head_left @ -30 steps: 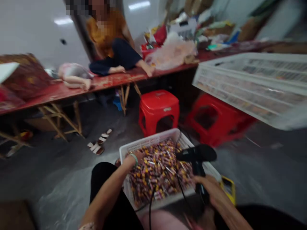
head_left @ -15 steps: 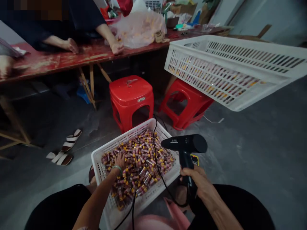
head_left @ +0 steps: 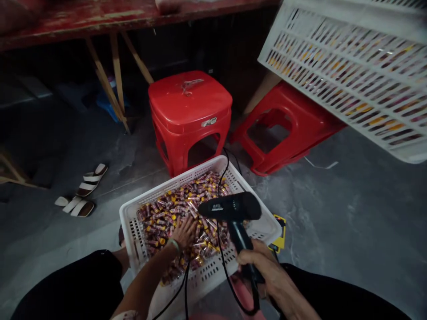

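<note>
A white plastic basket sits low before me, holding a heap of small clear tubes with yellow caps and purplish labels. My left hand, with a pale green bangle at the wrist, lies on the heap with its fingers spread. The handle of a black hair dryer is in the grip of my right hand. Its nozzle points left over the basket, above the tubes. A black cord runs from the handle and loops across the basket.
Red stools stand beyond the basket; another red stool sits under a larger white crate of similar tubes. A worn red table spans the back. White sandals lie at left, a yellow object at right.
The view has tilted down and come closer. My left hand has moved right across the tubes, and the hair dryer has shifted left, now over the basket.
</note>
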`<state>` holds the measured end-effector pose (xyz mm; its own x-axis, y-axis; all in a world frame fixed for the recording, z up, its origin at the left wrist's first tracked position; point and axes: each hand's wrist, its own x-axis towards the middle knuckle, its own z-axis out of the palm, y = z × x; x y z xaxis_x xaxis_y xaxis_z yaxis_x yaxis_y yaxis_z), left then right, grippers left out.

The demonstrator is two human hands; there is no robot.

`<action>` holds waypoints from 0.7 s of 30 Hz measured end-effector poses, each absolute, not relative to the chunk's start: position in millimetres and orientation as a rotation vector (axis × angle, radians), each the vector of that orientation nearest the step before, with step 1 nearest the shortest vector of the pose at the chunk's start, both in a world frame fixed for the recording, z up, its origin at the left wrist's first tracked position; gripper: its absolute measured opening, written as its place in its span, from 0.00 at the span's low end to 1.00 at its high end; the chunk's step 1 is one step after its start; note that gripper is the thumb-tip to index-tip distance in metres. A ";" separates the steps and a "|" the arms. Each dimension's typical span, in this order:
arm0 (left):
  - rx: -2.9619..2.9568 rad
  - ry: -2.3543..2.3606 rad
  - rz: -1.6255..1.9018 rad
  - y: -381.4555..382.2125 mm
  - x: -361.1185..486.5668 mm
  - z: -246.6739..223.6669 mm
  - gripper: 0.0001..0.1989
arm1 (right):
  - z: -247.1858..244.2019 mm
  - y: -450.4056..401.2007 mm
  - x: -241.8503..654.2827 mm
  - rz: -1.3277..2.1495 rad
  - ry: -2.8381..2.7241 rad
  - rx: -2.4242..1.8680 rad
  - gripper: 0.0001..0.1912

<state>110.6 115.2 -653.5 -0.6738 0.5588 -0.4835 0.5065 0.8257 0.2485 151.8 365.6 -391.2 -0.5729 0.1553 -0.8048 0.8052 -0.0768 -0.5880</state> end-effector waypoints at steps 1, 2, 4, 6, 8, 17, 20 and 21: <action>0.700 2.509 0.080 100.3 95.9 -650.6 0.30 | -390.2 371.1 146.1 -1.718 1.765 1.077 0.12; 0.590 2.574 0.027 85.2 80.8 -647.3 0.29 | -390.3 376.7 140.7 -1.731 1.826 1.108 0.12; 0.354 2.690 -0.073 57.0 53.8 -640.7 0.29 | -394.2 384.5 131.7 -1.743 1.931 1.119 0.13; 0.175 2.749 -0.137 36.0 37.5 -635.0 0.28 | -401.5 382.5 126.1 -1.735 2.003 1.071 0.13; 0.069 2.739 -0.173 26.1 34.0 -631.8 0.28 | -409.1 368.4 124.2 -1.738 2.008 0.953 0.11; 0.097 2.599 -0.357 66.0 98.0 -620.2 0.33 | -409.7 295.2 123.2 -1.685 1.682 0.617 0.08; 0.211 2.549 -0.455 82.6 110.9 -609.6 0.28 | -409.5 307.1 113.1 -1.776 1.800 0.931 0.10; 0.307 2.581 -0.475 91.4 105.1 -607.5 0.26 | -409.1 314.7 109.4 -1.803 1.856 1.037 0.11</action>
